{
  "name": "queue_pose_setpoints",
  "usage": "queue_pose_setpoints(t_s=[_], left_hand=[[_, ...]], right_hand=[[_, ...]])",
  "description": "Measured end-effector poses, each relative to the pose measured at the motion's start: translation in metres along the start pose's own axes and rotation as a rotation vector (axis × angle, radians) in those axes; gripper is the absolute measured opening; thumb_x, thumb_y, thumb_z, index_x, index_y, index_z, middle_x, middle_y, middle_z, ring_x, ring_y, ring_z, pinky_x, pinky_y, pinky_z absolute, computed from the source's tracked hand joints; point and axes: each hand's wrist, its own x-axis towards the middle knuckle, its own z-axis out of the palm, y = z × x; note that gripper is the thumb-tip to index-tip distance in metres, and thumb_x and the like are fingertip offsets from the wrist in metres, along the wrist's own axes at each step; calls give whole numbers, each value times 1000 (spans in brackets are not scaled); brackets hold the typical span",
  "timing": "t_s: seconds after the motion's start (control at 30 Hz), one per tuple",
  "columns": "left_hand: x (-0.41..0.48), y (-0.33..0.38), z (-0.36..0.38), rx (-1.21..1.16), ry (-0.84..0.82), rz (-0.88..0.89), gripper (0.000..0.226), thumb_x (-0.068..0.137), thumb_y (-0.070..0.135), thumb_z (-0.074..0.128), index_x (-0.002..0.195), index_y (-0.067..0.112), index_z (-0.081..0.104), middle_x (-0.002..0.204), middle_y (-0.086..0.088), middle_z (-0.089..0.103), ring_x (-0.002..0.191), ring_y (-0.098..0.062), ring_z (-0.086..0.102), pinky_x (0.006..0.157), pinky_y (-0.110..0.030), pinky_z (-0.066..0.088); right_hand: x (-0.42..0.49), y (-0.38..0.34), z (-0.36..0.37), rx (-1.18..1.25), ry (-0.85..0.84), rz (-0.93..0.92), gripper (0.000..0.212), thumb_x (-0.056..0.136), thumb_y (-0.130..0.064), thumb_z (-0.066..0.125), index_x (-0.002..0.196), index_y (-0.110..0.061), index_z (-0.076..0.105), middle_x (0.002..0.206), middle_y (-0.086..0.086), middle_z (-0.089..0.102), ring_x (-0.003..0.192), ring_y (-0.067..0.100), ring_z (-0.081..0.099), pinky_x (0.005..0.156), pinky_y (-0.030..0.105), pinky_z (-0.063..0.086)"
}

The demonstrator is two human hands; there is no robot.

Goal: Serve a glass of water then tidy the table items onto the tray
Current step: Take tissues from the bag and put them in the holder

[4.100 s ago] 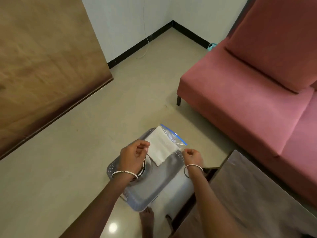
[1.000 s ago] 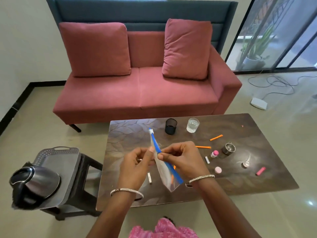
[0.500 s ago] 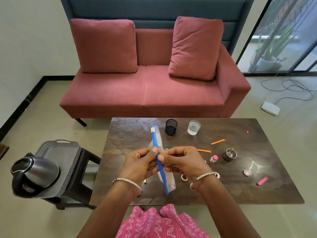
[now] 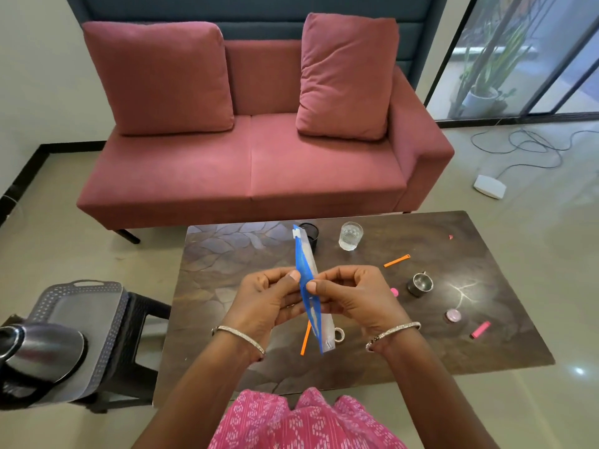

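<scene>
Both hands hold a clear zip bag [image 4: 308, 286] with a blue seal strip edge-on above the dark table [image 4: 227, 254]. My left hand [image 4: 269, 299] pinches one side of the seal and my right hand [image 4: 353, 296] pinches the other. A glass of water [image 4: 350, 236] stands at the table's far side beside a black mesh cup [image 4: 310, 234]. The grey tray [image 4: 81, 306] rests on a black stool at the left, with a steel kettle [image 4: 35, 354] on its near end.
Small items lie on the table: orange sticks [image 4: 396, 261], a steel cup [image 4: 419, 283], a pink round cap [image 4: 453, 315], a pink eraser-like block [image 4: 480, 329], a tape ring [image 4: 338, 334]. A red sofa [image 4: 259, 157] stands behind. Cables lie on the floor at right.
I have turned from the tray to the table with the zip bag. In the last second both hands drew together on its seal and the bag rose slightly.
</scene>
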Motion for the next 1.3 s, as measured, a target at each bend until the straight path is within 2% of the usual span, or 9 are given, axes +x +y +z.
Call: queue_pose_setpoints(t_s=[0.23,0.37,0.47,0.67,0.87,1.0,1.1,1.2,1.3], left_hand=[[24,8,-6,766,442,383,16,71,13,73,81,23,66,62,9,70,57,-6,68,62,-30,57],[23,25,-11,1091,609,520,23,75,22,66,89,29,49,60,17,57,61,-12,63,46,-17,28],[27,31,-14,1251,627,604,15,82,17,61,88,25,50,74,9,58,67,-27,61,45,-29,21],[46,36,-28,1308,511,619,28,81,6,58,96,28,63,106,11,59,69,-31,63,54,-37,48],[70,36,-39,1334,438,703,42,79,-2,59,107,27,69,106,11,68,69,-28,67,53,-40,53],[80,36,-45,1287,379,752,32,81,3,63,102,26,71,94,12,71,67,-17,67,55,-30,51],[93,37,-51,936,244,719,23,91,13,60,101,32,67,89,16,71,69,-2,68,60,-18,53],[111,34,-66,422,232,562,10,95,21,55,95,28,61,89,5,73,75,-13,73,62,-29,59],[143,28,-93,99,316,176,7,96,22,56,94,21,63,94,-1,73,101,-27,69,82,-38,55]], right_hand=[[24,4,14,-331,353,-250,17,72,0,72,75,-15,63,61,5,67,50,17,63,55,40,58],[41,-1,17,-717,515,-515,23,69,3,63,71,-20,59,72,-5,60,60,15,58,60,36,51],[51,1,24,-849,509,-619,28,69,10,60,68,-17,69,86,-3,61,72,10,58,65,18,43],[70,2,41,-1177,409,-508,34,77,4,57,101,-10,75,125,7,62,102,30,58,85,43,52],[91,-1,55,-1255,357,-347,42,82,-6,48,120,-16,64,139,-1,52,114,24,51,96,36,45],[102,-2,56,-1171,350,-363,51,79,5,50,121,-17,67,130,2,61,111,26,58,90,30,46],[108,-7,60,-1104,359,-407,41,77,0,50,108,-14,72,113,2,68,100,23,64,76,25,45],[109,-13,59,-982,305,-484,48,68,7,45,102,-9,74,107,0,69,90,17,65,75,27,51],[110,-20,56,-796,271,-458,53,71,20,46,106,-7,75,100,-6,68,81,-3,62,70,5,43]])
